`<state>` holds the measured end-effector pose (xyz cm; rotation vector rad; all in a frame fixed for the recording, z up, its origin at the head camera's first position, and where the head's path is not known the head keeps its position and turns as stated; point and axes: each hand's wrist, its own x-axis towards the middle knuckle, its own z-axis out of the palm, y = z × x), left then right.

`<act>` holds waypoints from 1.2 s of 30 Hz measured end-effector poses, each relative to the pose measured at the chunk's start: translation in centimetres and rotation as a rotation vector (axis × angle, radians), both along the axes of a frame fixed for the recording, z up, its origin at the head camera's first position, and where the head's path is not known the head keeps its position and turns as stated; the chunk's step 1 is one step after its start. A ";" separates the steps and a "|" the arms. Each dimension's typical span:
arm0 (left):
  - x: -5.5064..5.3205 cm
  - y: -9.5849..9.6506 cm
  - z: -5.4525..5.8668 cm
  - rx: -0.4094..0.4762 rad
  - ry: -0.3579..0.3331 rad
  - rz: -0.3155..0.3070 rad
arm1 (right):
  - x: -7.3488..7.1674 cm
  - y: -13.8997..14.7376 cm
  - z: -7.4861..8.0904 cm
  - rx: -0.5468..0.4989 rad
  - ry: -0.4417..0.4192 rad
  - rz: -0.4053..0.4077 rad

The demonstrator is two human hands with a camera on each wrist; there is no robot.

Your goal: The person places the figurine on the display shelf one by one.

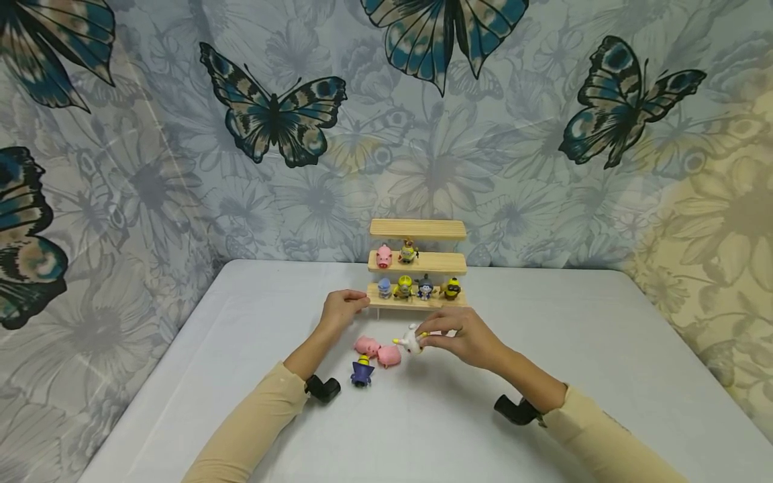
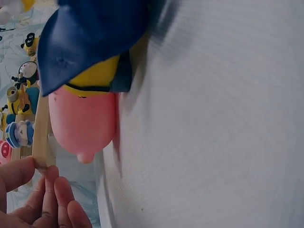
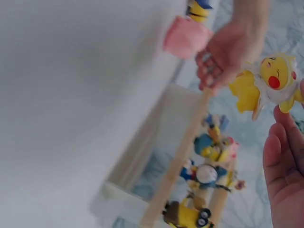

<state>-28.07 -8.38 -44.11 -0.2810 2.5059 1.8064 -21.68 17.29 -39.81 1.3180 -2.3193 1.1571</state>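
Note:
My right hand [image 1: 465, 335] pinches a small white and yellow toy figure [image 1: 412, 341] above the table. In the right wrist view the figure [image 3: 277, 78] shows a yellow face with red cheeks inside a white hood. My left hand [image 1: 343, 310] pinches the left end of the lowest board of a tiered wooden display shelf [image 1: 417, 262]; the left wrist view shows thumb and fingertips at the board's corner [image 2: 42, 142]. Between the hands, two pink pig figures [image 1: 389, 355] lie beside a yellow figure in a dark blue cape [image 1: 362, 372].
Several small figures, one a grey-hatted figure [image 1: 425, 288], stand on the lowest board. A pink pig [image 1: 384, 256] and a yellow figure [image 1: 407, 252] occupy the middle board. The white-covered table [image 1: 574, 335] meets a butterfly-patterned cloth backdrop [image 1: 423, 174].

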 end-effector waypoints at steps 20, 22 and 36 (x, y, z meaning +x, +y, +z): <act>-0.2 0.1 0.0 0.038 -0.014 -0.014 | -3.3 2.0 4.8 -0.048 -0.212 -0.278; -0.2 0.1 0.0 0.042 -0.011 -0.014 | -3.8 2.1 5.3 -0.049 -0.269 -0.308; -0.2 0.0 0.1 0.045 -0.016 -0.020 | -7.5 3.1 6.7 -0.028 -0.430 -0.493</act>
